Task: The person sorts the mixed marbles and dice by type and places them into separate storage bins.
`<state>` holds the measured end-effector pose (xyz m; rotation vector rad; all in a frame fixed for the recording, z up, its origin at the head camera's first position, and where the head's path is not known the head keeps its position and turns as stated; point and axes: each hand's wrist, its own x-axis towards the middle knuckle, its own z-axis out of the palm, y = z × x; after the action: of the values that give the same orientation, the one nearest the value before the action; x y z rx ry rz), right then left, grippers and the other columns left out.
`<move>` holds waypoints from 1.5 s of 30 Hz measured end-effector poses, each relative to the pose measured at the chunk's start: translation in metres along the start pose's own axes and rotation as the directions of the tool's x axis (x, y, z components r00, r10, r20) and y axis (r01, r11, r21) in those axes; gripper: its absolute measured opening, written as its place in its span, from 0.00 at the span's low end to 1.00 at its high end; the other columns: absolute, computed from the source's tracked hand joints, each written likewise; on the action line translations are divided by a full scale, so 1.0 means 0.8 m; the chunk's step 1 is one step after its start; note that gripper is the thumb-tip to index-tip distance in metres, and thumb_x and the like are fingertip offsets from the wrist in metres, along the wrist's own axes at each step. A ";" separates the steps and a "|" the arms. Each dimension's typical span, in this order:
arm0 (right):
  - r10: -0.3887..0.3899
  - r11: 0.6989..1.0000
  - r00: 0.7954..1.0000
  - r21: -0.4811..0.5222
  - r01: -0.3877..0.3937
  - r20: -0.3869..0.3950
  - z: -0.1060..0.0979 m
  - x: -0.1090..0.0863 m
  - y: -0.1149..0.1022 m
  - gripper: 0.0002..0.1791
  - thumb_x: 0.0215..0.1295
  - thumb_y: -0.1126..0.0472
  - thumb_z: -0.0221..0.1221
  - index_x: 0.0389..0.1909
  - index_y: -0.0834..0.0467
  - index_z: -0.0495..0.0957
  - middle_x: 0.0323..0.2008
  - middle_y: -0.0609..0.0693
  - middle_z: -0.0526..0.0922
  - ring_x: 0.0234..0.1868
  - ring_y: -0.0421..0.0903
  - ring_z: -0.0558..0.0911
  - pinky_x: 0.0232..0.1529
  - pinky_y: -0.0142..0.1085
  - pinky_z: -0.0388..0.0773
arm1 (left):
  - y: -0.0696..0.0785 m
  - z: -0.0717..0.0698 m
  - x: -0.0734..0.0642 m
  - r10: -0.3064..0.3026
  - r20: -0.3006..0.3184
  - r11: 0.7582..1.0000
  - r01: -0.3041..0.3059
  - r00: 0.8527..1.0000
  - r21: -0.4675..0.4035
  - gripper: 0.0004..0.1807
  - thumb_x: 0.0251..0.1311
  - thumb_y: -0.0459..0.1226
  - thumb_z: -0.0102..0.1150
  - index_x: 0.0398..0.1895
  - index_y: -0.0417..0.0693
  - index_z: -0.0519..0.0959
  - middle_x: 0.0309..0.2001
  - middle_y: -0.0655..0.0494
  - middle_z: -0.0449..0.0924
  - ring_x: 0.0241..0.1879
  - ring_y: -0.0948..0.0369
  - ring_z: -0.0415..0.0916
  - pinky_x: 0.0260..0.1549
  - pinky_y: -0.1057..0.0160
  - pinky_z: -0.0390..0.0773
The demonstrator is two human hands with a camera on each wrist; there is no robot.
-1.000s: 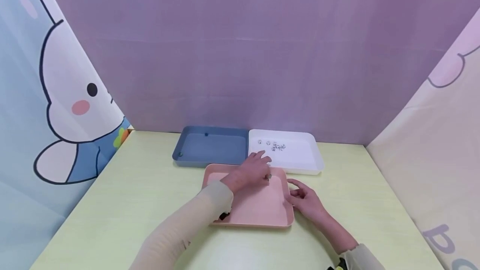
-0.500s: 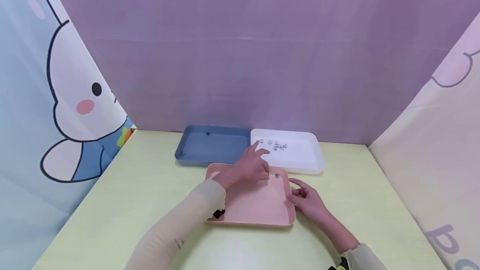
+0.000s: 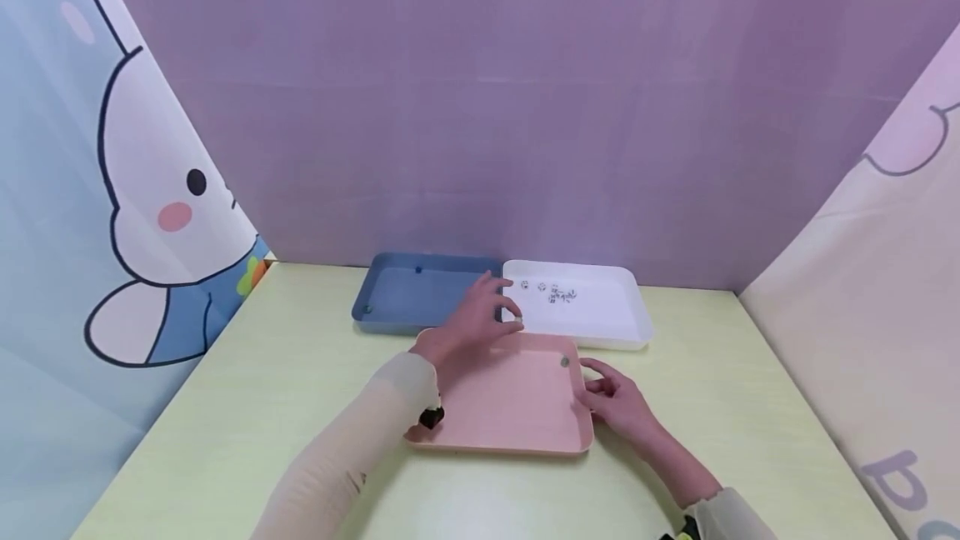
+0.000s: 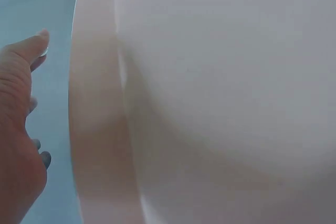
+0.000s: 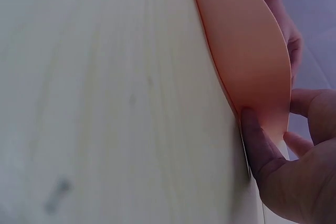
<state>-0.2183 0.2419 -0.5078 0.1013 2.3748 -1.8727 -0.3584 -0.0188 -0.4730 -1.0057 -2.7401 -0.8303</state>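
Observation:
Over the far left part of the pink tray (image 3: 510, 407), my left hand (image 3: 472, 319) pinches a small pale piece (image 3: 518, 321) between thumb and index finger, its other fingers spread. Most of the piece is hidden; a whitish glint shows at the fingertips in the left wrist view. My right hand (image 3: 618, 402) grips the tray's right wall, thumb against the outside (image 5: 254, 135) and fingers at the rim. A small greenish round piece (image 3: 565, 362) lies inside the tray near its far right corner.
Behind the pink tray stand a blue tray (image 3: 427, 319) holding two small dark pieces, and, touching it, a white tray (image 3: 607, 327) with several small white pieces with dark marks. A purple curtain (image 3: 480, 107) closes off the table's (image 3: 712, 373) back edge.
My left hand has moved back and left, lifting the pale piece out of the pink tray. The greenish piece, uncovered, has shifted right. My right hand stays at the tray's wall.

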 end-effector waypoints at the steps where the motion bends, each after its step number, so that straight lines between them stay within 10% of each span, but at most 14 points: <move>1: 0.002 1.000 1.000 -0.001 -0.002 -0.001 0.000 0.000 0.000 0.30 0.62 0.68 0.64 0.66 0.59 0.69 0.43 0.60 0.80 0.38 0.48 0.79 0.35 0.39 0.83 | -0.006 0.001 0.000 -0.010 -0.018 1.000 0.009 1.000 -0.028 0.08 0.58 0.49 0.67 0.36 0.59 0.87 0.66 0.48 0.65 0.73 0.43 0.43 0.68 0.40 0.45; 18: 0.008 1.000 1.000 -0.012 -0.008 -0.012 0.002 0.000 0.000 0.30 0.62 0.67 0.64 0.66 0.59 0.69 0.42 0.60 0.80 0.38 0.48 0.80 0.35 0.40 0.83 | -0.053 -0.003 0.006 -0.187 -0.151 0.918 0.118 0.971 -0.378 0.11 0.60 0.45 0.66 0.39 0.50 0.87 0.66 0.42 0.66 0.66 0.50 0.60 0.58 0.44 0.69; 33: 0.014 0.999 1.000 -0.031 -0.014 -0.022 0.003 -0.001 0.001 0.31 0.62 0.67 0.64 0.67 0.59 0.68 0.41 0.58 0.80 0.38 0.48 0.79 0.34 0.39 0.83 | -0.061 -0.004 0.006 -0.216 -0.117 0.919 0.162 0.969 -0.359 0.13 0.60 0.46 0.66 0.42 0.49 0.87 0.66 0.43 0.66 0.66 0.51 0.60 0.60 0.45 0.68; 45: 0.007 1.000 1.000 -0.026 -0.007 -0.003 0.002 0.000 0.003 0.31 0.64 0.66 0.63 0.68 0.59 0.67 0.43 0.58 0.81 0.39 0.49 0.79 0.34 0.39 0.83 | -0.026 -0.018 0.010 -0.083 -0.042 0.976 0.073 0.996 -0.204 0.07 0.63 0.46 0.63 0.37 0.57 0.87 0.63 0.49 0.70 0.65 0.54 0.61 0.61 0.50 0.66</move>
<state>-0.2181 0.2409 -0.5104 0.1106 2.3968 -1.8394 -0.3787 -0.0346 -0.4683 -0.8992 -2.7103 -1.1500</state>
